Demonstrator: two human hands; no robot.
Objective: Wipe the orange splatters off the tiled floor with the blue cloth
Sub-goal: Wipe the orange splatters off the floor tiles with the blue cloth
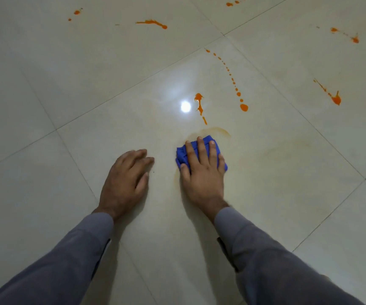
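Note:
A folded blue cloth (pixel 182 156) lies flat on the glossy cream tiled floor (pixel 67 194). My right hand (pixel 203 172) presses down on top of it, fingers spread over the fabric. My left hand (pixel 127 179) rests palm down on the bare tile to the left, holding nothing. A faint orange smear ring (pixel 219 129) curves around the cloth's far side. Just beyond it sits an orange splatter (pixel 199 103), and a dotted orange trail (pixel 237 89) ends in a round blob to its right.
More orange splatters lie farther off: a streak (pixel 153 23) at the far left centre, small spots (pixel 76 12) at far left, a mark (pixel 334 97) at right, others (pixel 345 34) at far right. A ceiling light reflection (pixel 185 106) glares on the tile.

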